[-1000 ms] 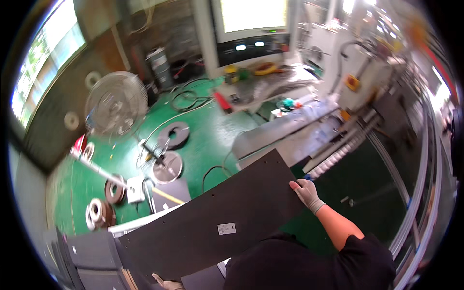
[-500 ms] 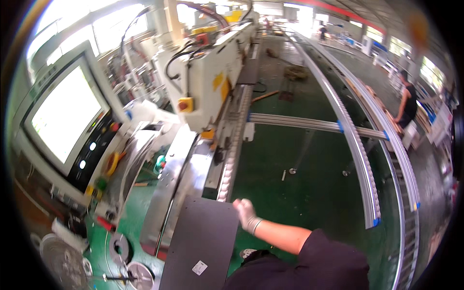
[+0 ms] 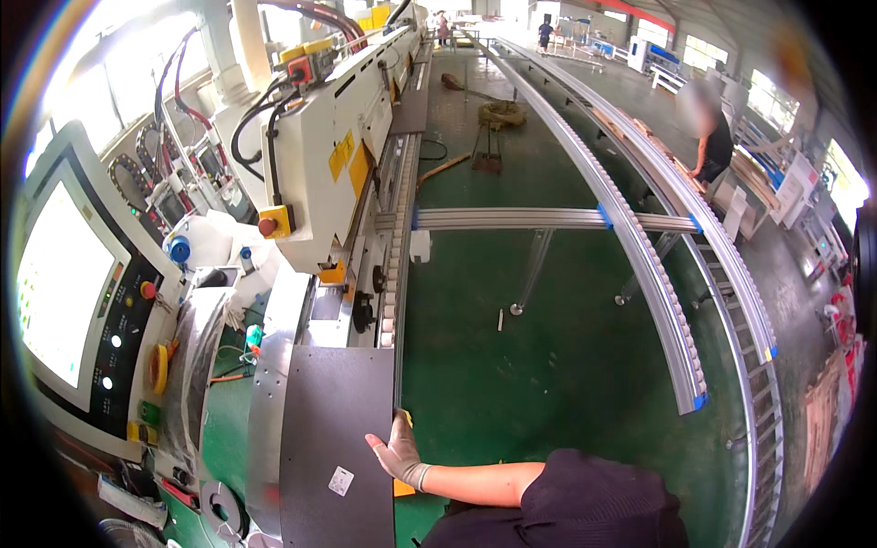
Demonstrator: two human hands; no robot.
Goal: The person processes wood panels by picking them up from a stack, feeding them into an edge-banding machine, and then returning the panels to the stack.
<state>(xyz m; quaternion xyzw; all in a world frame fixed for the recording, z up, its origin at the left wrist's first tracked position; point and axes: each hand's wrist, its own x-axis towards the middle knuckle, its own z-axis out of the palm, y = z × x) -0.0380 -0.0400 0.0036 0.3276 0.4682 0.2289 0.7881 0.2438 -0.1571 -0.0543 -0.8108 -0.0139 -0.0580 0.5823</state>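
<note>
A dark grey panel lies flat on the infeed bed of a long white machine, its far end pointing along the machine's chain track. The right hand, in a light glove, presses against the panel's right edge, fingers spread rather than closed around it. The left hand is out of view. A control screen stands at left, and a curved roller rail crosses the green floor. Another person stands beyond the rail.

A glossy green workshop floor stretches far under daylight from bright windows at right. A long curved grey metal roller conveyor crosses it; a lit control screen glows near left.
</note>
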